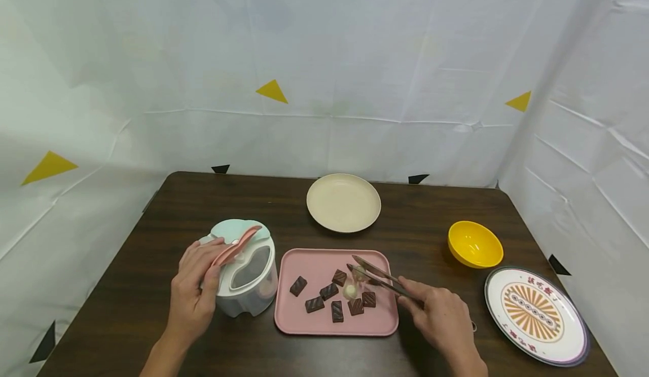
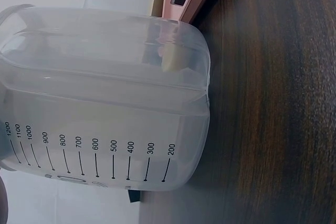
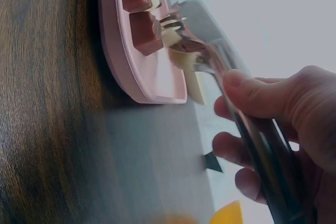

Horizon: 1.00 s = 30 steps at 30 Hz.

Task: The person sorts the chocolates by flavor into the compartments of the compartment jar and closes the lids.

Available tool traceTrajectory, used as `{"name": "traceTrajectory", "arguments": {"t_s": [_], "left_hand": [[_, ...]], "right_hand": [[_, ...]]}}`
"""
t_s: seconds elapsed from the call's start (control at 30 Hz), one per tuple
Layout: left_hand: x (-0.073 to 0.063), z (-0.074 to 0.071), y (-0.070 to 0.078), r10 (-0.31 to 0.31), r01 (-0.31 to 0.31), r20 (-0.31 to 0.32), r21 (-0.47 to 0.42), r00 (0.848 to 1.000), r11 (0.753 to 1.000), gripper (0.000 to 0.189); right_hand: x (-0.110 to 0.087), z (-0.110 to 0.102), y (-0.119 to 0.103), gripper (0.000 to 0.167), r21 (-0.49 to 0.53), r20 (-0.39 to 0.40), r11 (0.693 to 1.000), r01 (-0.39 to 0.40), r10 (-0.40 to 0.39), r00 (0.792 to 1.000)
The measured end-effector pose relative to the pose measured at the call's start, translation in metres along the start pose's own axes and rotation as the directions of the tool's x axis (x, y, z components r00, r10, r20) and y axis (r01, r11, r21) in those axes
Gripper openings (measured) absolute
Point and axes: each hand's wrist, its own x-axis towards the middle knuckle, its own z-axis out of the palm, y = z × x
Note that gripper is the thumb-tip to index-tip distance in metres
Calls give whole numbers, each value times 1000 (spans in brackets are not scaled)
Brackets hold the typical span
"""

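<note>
A see-through storage container (image 1: pixel 248 304) with printed measure marks stands at the tray's left; its lid is pale green and white. My left hand (image 1: pixel 195 287) pinches the raised pink flap (image 1: pixel 237 247) of that lid between thumb and fingers. My right hand (image 1: pixel 438 315) grips metal tongs (image 1: pixel 400 289), with their tips over the pink tray (image 1: pixel 299 323). Several dark chocolates (image 1: pixel 314 305) lie on the tray. Beside the tong tips are pale pieces in what looks like clear wrapping (image 1: pixel 350 291); whether the tongs touch one, I cannot tell.
Behind the tray sits a cream plate (image 1: pixel 343 203). A yellow bowl (image 1: pixel 475 244) and a white patterned plate (image 1: pixel 537 316) stand at the right of the dark wooden table (image 1: pixel 431 208). White sheeting (image 1: pixel 355 44) hangs behind and at both sides.
</note>
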Motion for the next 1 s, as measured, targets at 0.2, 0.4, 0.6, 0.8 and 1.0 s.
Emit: {"name": "traceTrajectory", "arguments": {"t_s": [0.2,0.4,0.6,0.8,1.0], "left_hand": [[0,0,-2,8,-8,-4,-7,1000,1000,24],[-2,0,-6,10,-10,-1,-12,1000,1000,25],[2,1,2,17,-17,-7,-19,1000,1000,24],[9,0,16,13,-13,-15,-13,1000,1000,23],[9,0,19,10,-11,-17,-14,1000,1000,23]], "right_hand": [[1,-3,-1,42,16,-148,994,105,-101,984],[6,-13,-15,45,30,-286,964,264,-245,926],[9,-22,-36,36,68,-342,924,376,-332,879],[13,-22,-60,37,95,-378,880,466,-401,834],[19,-14,-85,31,147,-421,818,556,-457,783]]}}
